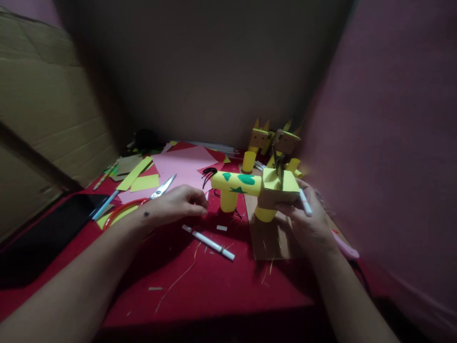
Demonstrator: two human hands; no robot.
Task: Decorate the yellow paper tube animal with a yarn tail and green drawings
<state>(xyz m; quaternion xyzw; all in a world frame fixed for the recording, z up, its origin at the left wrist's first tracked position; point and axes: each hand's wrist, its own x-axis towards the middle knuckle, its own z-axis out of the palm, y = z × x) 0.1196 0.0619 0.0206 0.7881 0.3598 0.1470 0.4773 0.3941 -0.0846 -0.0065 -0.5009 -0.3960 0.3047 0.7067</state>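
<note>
A yellow paper animal (233,182) stands at the centre, with a tube body, green patches, black strand tail and tube legs. Its box-shaped head (279,193) is in the grip of my right hand (309,221). A white marker (305,202) also sits among that hand's fingers. To the left of the tail is my left hand (182,205), its fingers curled in towards the thumb; whatever they may hold is hidden. Just below it, a white pen-like stick (209,243) lies on the red cloth. Red-handled scissors (162,186) lie behind my left wrist.
Pink paper (182,162) and yellow strips (144,183) cover the back left. Similar paper animals (259,138) stand at the back right. A black phone-like slab (46,243) lies at left. Cardboard (264,243) lies under the animal's front. Walls close in on both sides.
</note>
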